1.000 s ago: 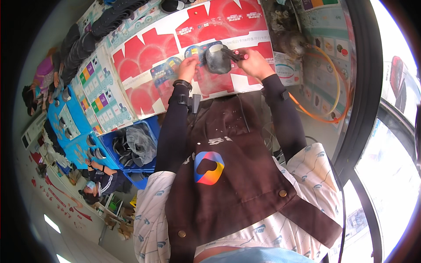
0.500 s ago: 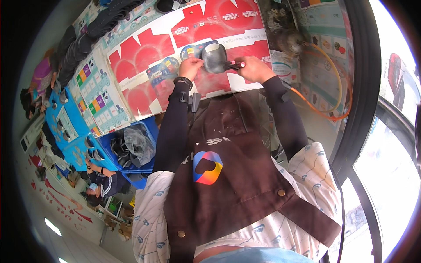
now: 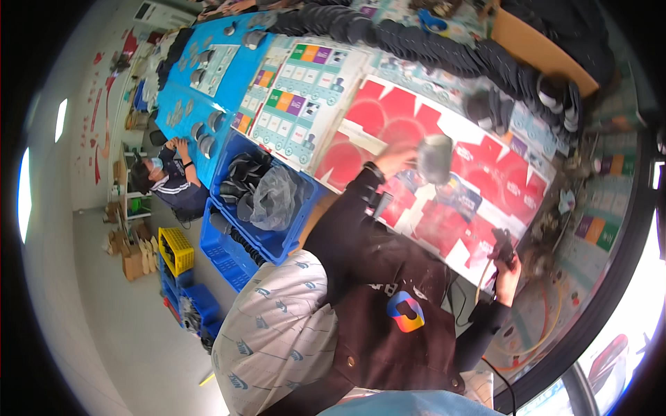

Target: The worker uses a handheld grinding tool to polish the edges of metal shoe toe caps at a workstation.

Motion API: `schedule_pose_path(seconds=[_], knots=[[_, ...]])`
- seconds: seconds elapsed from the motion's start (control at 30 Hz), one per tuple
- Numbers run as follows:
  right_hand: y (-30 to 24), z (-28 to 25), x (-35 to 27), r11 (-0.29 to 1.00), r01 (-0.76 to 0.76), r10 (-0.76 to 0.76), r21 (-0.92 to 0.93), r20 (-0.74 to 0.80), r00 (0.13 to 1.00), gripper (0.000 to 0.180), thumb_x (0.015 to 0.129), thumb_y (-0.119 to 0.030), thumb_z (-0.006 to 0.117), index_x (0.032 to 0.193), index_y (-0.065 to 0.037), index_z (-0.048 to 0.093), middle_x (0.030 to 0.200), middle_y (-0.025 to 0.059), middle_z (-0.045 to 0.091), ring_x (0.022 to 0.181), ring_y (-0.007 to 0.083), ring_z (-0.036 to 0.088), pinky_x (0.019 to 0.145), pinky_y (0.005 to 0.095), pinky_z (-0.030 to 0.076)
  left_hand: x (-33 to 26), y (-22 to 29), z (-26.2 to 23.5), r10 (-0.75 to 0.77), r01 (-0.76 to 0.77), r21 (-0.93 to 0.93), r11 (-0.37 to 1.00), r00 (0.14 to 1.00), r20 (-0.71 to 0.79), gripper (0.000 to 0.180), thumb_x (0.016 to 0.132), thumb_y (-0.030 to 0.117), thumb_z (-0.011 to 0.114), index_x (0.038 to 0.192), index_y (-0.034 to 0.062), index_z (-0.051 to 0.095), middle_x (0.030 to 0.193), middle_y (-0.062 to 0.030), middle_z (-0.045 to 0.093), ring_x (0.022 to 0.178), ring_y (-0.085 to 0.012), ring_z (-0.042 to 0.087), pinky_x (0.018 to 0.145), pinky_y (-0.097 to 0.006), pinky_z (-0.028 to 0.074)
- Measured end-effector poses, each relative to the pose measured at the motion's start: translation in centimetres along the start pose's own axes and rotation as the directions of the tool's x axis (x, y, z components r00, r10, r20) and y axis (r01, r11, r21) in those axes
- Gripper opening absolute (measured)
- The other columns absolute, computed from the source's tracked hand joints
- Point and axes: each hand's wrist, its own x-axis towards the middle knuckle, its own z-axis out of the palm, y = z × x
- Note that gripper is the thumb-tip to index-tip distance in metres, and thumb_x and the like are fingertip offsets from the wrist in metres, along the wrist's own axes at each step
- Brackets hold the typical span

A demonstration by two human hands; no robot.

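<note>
My left hand (image 3: 397, 161) is closed on the near edge of a grey, rounded, cup-like piece (image 3: 435, 158), which is blurred by motion. The piece is above the red-and-white printed board (image 3: 458, 239) on the bench. Lower and to the right, beside the board's near right corner, my right hand (image 3: 510, 274) grips a dark hand tool (image 3: 501, 244). A pale hose hangs from this tool. The tool is well apart from the grey piece, and its exact kind is unclear.
Stacked dark pads (image 3: 402, 38) line the bench's far side, near an open cardboard box (image 3: 538, 45). A blue crate (image 3: 305, 208) with dark pieces and a clear bag stands left of me. Farther left, another person (image 3: 177, 180) works at a blue-topped table (image 3: 184, 104).
The view has swung left. My right hand has drawn the tool away from the grey piece, toward the near right. The piece has stayed in my left hand.
</note>
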Motion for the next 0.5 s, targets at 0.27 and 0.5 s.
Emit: schedule_pose_path(seconds=[0.27, 0.5], knots=[[-3.5, 9.3, 1.3, 0.990, -0.074, 0.073, -0.118, -0.018, 0.997, 0.027, 0.071, -0.003, 0.055, 0.096, -0.001, 0.067, 0.084, 0.0043, 0.071, 0.070, 0.0097, 0.058, 0.064, 0.0213, 0.042, 0.0, 16.4, -28.4, 0.269, -0.349, -0.023, 0.937, 0.760, -0.591, 0.027, 0.095, 0.013, 0.059, 0.119, 0.0029, 0.057, 0.115, -0.0084, 0.064, 0.107, -0.0251, 0.064, 0.090, -0.039, 0.057], [-7.6, 18.9, 2.8, 0.977, -0.148, 0.125, -0.156, -0.148, 0.981, 0.027, 0.072, -0.004, 0.056, 0.096, 0.001, 0.066, 0.089, 0.0075, 0.070, 0.083, 0.0160, 0.064, 0.077, 0.0259, 0.047, 9.7, 25.2, -47.1, 0.302, -0.577, -0.086, 0.812, 0.542, -0.784, 0.035, 0.089, 0.009, 0.060, 0.124, 0.0051, 0.056, 0.117, -0.0108, 0.064, 0.098, -0.0286, 0.067, 0.077, -0.036, 0.061]])
